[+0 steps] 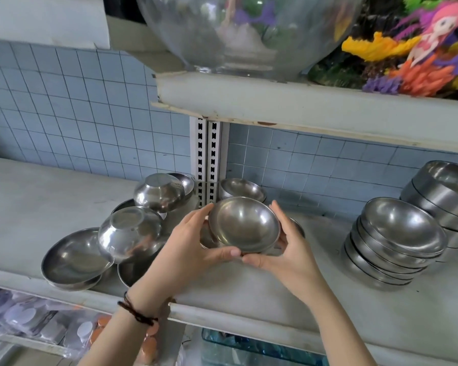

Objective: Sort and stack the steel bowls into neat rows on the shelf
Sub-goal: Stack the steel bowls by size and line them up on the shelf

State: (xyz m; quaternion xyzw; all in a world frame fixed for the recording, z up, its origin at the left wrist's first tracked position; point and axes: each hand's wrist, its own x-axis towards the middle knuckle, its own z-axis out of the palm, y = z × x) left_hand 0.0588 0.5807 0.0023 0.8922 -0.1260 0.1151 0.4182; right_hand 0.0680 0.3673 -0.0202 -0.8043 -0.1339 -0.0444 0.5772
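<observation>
Shelf (pixel 249 294); bowl (pixel 243 224) between left hand (pixel 185 247), right hand (pixel 288 252).

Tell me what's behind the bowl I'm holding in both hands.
Another steel bowl sits upright behind the held bowl, by the slotted post. Rims of more bowls peek out beneath; the held bowl, left hand and right hand cover the rest.

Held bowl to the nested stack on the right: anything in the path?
Nothing visible. The left hand and right hand grip the steel bowl over the shelf; only bare shelf lies between it and the nested bowl stack to the right. A taller stack sits behind that one, off the path.
</observation>
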